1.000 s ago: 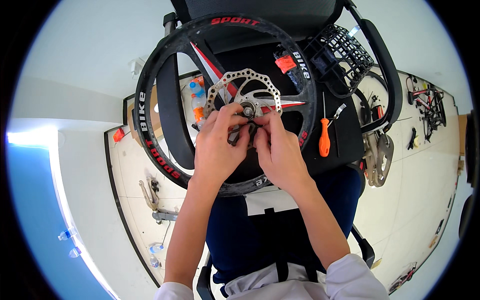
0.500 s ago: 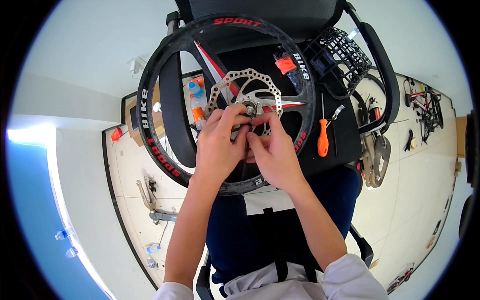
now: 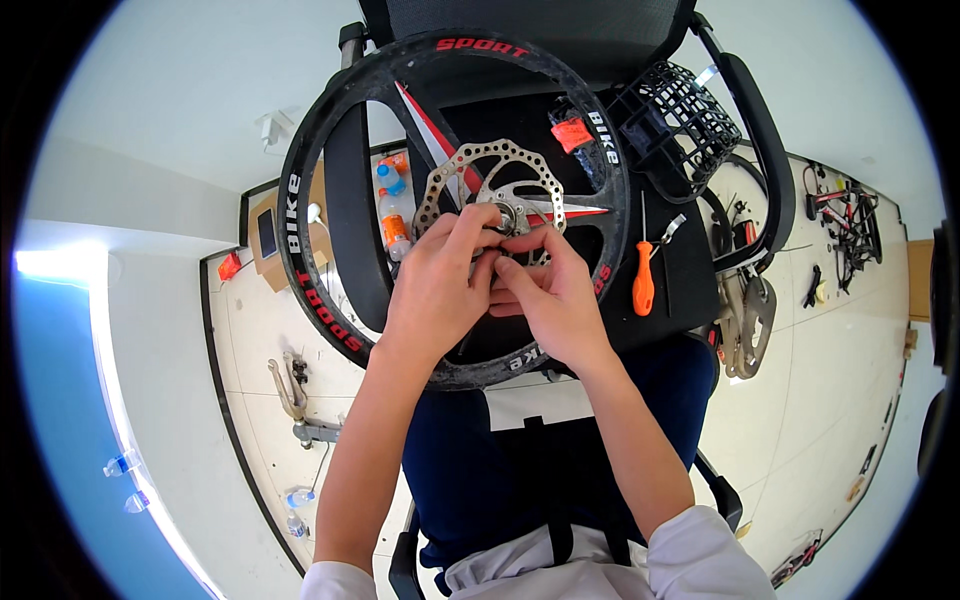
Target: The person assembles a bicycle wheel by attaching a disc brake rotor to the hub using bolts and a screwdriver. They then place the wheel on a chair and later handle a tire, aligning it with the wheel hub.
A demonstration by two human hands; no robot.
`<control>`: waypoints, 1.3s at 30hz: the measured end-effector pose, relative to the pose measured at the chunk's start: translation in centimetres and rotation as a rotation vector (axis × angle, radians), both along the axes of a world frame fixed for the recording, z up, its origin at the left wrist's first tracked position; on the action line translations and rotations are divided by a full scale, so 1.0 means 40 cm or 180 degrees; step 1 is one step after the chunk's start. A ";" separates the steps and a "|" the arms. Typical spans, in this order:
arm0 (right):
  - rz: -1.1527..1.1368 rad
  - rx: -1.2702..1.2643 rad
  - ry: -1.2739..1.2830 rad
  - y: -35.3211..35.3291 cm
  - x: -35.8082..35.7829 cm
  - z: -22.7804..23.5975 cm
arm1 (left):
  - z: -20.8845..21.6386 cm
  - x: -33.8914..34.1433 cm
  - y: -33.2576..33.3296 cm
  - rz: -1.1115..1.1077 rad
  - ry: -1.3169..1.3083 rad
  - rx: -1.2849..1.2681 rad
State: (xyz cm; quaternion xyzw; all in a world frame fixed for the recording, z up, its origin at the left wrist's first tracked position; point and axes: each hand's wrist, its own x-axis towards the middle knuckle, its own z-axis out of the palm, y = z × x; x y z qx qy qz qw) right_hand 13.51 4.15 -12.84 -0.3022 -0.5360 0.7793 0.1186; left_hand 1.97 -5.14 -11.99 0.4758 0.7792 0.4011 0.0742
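A black bicycle wheel (image 3: 293, 215) with a few broad spokes lies across a black chair seat, its near rim by my knees. The perforated metal brake disc (image 3: 464, 156) is mounted around the silver hub (image 3: 508, 214). My left hand (image 3: 437, 290) is closed just left of and below the hub, fingers bent and thumb toward the right hand. My right hand (image 3: 552, 305) meets it from the right, thumb and forefinger pinched. The fingertips meet just below the hub; whatever lies between them is too small and too covered to make out.
Right of the wheel are an orange-handled screwdriver (image 3: 643, 280) and a small metal tool (image 3: 674, 229). A black plastic basket (image 3: 690, 120) sits at the seat's far right, near a red packet (image 3: 572, 134). A bottle (image 3: 394, 220) with an orange label shows through the wheel. Bike parts lie on the floor.
My hands stay together at the hub, with only small finger movements. The wheel appears slightly shifted, and more lettering shows on its near rim. The whole view has moved a little.
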 end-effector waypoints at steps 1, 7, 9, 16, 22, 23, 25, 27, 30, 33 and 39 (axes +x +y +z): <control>0.0043 0.0342 -0.0085 0.004 0.000 0.006 | 0.001 -0.002 0.000 -0.0021 0.0014 -0.0023; 0.0442 0.3033 -0.0157 0.028 0.025 0.038 | 0.001 -0.002 -0.001 -0.0072 -0.0030 0.0043; 0.0692 0.4122 0.0006 0.040 0.036 0.031 | -0.002 -0.002 0.000 -0.0079 -0.0021 0.0073; 0.1039 0.4866 0.0372 0.085 0.016 0.017 | 0.009 -0.009 0.003 -0.0168 -0.0104 -0.0026; 0.1063 0.4791 0.0450 0.090 0.000 0.014 | 0.064 -0.044 0.000 -0.0361 -0.0454 -0.0542; 0.1040 0.4720 0.0420 0.089 -0.004 0.020 | 0.077 -0.047 -0.006 -0.0322 -0.0565 -0.0561; 0.0903 0.4469 0.0384 0.091 -0.009 0.021 | 0.107 -0.048 -0.011 -0.0280 -0.0789 -0.0592; 0.0702 0.4093 0.0404 0.091 -0.014 0.010 | 0.155 -0.046 -0.035 -0.0200 -0.0623 -0.0883; 0.0554 0.3471 0.0302 0.085 -0.013 0.006 | 0.168 -0.056 -0.060 0.0037 -0.0421 -0.0761; 0.0452 0.2831 0.0111 0.070 -0.014 0.024 | 0.165 -0.063 -0.057 0.0307 -0.0467 -0.0366; -0.0088 0.1827 -0.0047 0.026 -0.022 -0.009 | 0.150 -0.071 0.047 0.0182 0.0006 0.0016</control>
